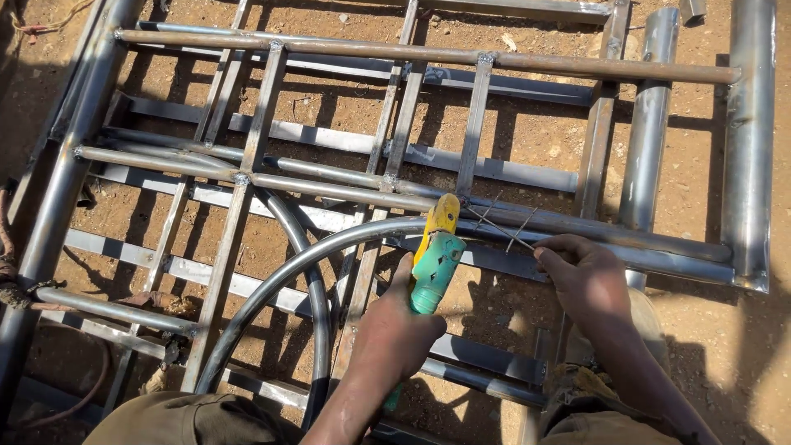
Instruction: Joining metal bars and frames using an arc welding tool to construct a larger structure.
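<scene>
My left hand point(394, 330) grips a green and yellow welding electrode holder point(434, 255), its yellow jaw pointing up toward a curved steel pipe point(280, 284). My right hand point(583, 276) pinches the ends of several thin welding rods point(503, 227) that fan out over the straight pipes. Both hands hover above a welded steel frame point(346, 189) of round and square tubes lying on the dirt.
Thick round pipes point(748, 140) lie along the right side and another point(58, 181) along the left. A short pipe point(647, 124) rests near the right. Brown dirt ground point(544, 140) shows between the bars. My knees fill the bottom edge.
</scene>
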